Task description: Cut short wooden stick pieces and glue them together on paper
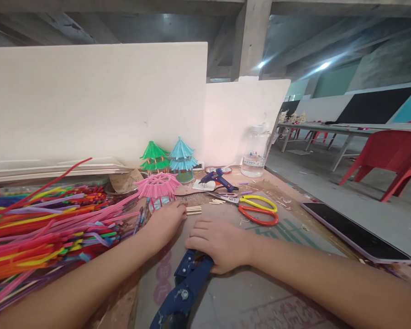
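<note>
My left hand (167,224) reaches to the centre of the work board, its fingers closed around one end of several short wooden sticks (194,210). Their other ends poke out to the right. Just behind it stands a small model pavilion with a pink roof (158,185), partly hidden by the hand. My right hand (221,242) is curled over the upper end of a dark blue pliers-like hand tool (185,292) with a pivot bolt. The tool lies slanted towards me, and the palm hides part of it.
Colourful pipe cleaners (55,233) fill the left side. Green (154,157) and light blue (183,157) pavilions stand behind. A glue gun (219,179), scissors (260,209), a clear jar (254,153) and a phone (356,233) lie or stand to the right. White panels (99,105) rise behind.
</note>
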A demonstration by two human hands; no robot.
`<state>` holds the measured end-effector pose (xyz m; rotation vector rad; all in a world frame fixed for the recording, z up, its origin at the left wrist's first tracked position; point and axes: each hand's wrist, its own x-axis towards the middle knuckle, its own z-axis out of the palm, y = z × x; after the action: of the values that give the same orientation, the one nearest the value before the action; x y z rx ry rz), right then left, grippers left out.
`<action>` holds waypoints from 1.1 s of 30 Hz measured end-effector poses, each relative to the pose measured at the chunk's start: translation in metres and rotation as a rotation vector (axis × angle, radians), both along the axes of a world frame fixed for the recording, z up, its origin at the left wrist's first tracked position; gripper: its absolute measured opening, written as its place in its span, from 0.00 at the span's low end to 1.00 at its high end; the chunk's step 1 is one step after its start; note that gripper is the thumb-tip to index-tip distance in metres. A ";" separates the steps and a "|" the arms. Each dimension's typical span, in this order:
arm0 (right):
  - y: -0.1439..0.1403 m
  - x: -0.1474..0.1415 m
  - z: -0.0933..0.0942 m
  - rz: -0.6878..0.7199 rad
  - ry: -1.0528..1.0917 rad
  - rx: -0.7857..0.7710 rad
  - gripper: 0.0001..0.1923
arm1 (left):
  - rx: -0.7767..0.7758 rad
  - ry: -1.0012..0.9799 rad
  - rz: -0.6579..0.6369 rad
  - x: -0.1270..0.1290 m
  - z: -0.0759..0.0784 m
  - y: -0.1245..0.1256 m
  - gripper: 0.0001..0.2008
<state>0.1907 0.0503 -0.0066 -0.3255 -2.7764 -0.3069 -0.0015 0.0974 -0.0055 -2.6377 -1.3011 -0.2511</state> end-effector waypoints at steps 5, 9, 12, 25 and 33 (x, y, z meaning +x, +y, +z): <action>0.002 0.002 -0.005 -0.010 0.061 -0.041 0.18 | -0.018 -0.050 0.063 -0.002 0.007 -0.007 0.09; 0.006 0.004 -0.012 -0.078 0.209 -0.115 0.20 | -0.037 -0.139 0.122 -0.006 0.035 -0.019 0.11; 0.007 0.005 -0.012 -0.208 0.342 -0.216 0.21 | -0.022 -0.228 0.148 -0.015 0.061 -0.030 0.17; 0.016 0.004 -0.009 -0.540 0.784 -0.588 0.15 | -0.108 -0.610 0.022 -0.032 0.099 -0.074 0.16; 0.013 0.004 -0.009 -0.513 0.775 -0.544 0.16 | -0.102 -0.527 -0.036 -0.025 0.091 -0.075 0.16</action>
<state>0.1944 0.0629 -0.0157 -1.0366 -1.9223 0.4017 -0.0260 0.0220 0.0857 -2.7885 -1.4342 -0.9621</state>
